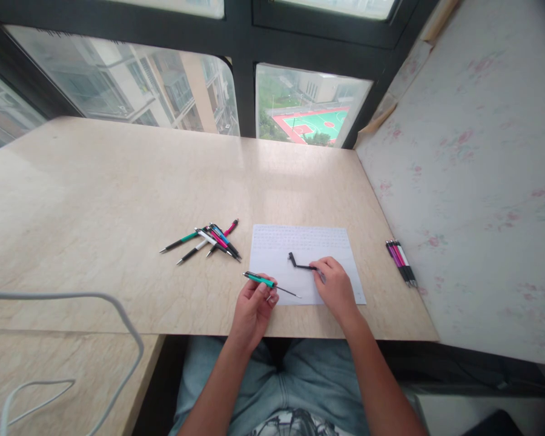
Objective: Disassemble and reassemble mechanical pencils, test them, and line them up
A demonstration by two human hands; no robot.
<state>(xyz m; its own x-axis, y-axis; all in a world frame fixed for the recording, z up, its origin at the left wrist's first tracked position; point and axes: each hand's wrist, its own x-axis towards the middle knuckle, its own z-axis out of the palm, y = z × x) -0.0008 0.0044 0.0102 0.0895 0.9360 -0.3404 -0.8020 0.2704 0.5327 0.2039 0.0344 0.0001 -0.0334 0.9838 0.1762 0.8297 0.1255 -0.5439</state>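
Observation:
My left hand (pixel 253 309) is closed around a green pen barrel (pixel 261 280), with the pen's thin refill (pixel 287 292) sticking out bare to the right. On the sheet of paper (pixel 270 254), the fingertips of my right hand (pixel 338 287) pinch the end of a slim black piece (pixel 305 267). Its left end meets a short black part (pixel 292 259) lying at an angle; I cannot tell whether the two are joined. Handwritten lines fill the top of the sheet.
A loose pile of pens (pixel 218 239) in several colours lies left of the paper. By the wall on the right, several purple, pink and white pens (pixel 400 261) lie side by side. A white cable (pixel 118 303) loops over the table's left front. Windows stand behind the tabletop (pixel 118 194).

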